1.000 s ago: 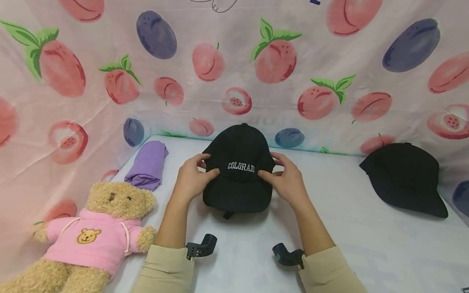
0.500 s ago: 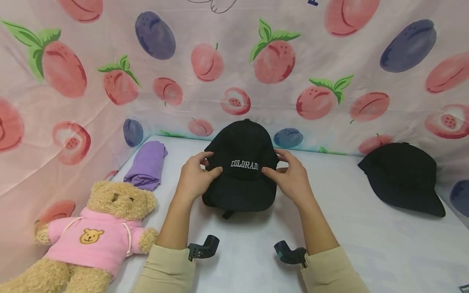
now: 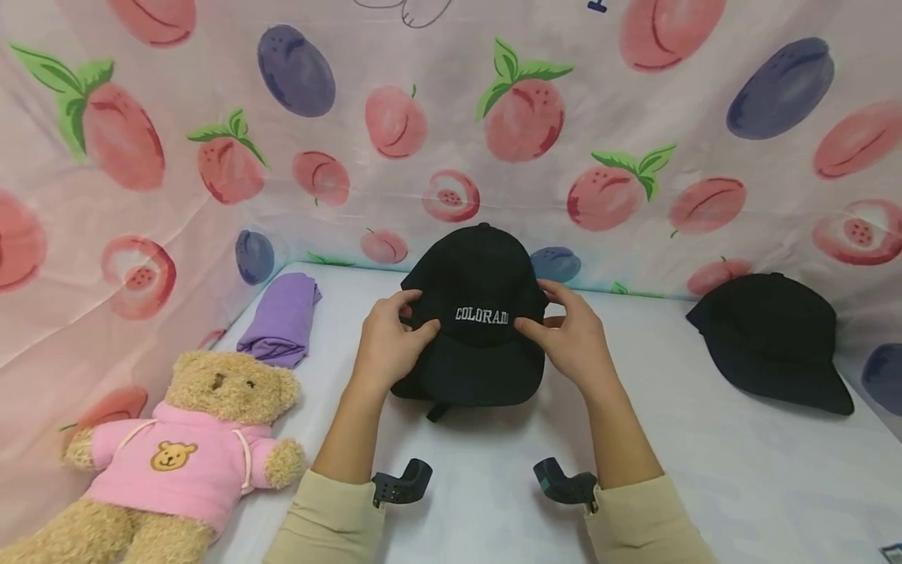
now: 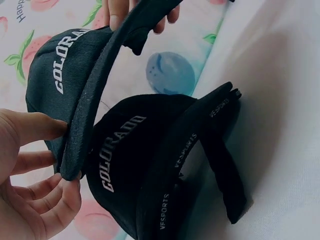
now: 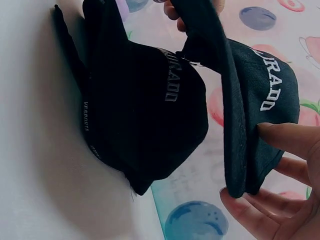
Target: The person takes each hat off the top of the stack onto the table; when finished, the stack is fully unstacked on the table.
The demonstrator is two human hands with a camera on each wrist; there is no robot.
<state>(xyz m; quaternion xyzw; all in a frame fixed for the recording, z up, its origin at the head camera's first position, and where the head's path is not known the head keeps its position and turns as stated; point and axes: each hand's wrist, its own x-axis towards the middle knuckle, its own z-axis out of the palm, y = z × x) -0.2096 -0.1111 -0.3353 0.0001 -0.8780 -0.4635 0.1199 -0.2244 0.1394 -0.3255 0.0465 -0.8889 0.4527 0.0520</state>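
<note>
Between both hands is a black baseball cap (image 3: 479, 266) with white COLORADO lettering. My left hand (image 3: 395, 337) pinches its left edge and my right hand (image 3: 574, 337) pinches its right edge, thumbs on the front near the brim. Both wrist views show this cap held above a second black COLORADO cap (image 4: 145, 145), which rests on the white surface with a strap (image 4: 225, 180) hanging out from under it. A gap separates the two caps in the right wrist view. From the head view the upper cap hides most of the lower one.
Another black cap (image 3: 771, 345) lies on the white surface (image 3: 705, 470) at the right. A folded purple cloth (image 3: 282, 321) is at the back left. In front of it lies a teddy bear (image 3: 176, 470) in a pink hoodie. A fruit-print curtain (image 3: 451, 102) hangs behind.
Both hands have shifted slightly right and up, carrying the upper cap with them. The lower cap's strap stays in about the same place.
</note>
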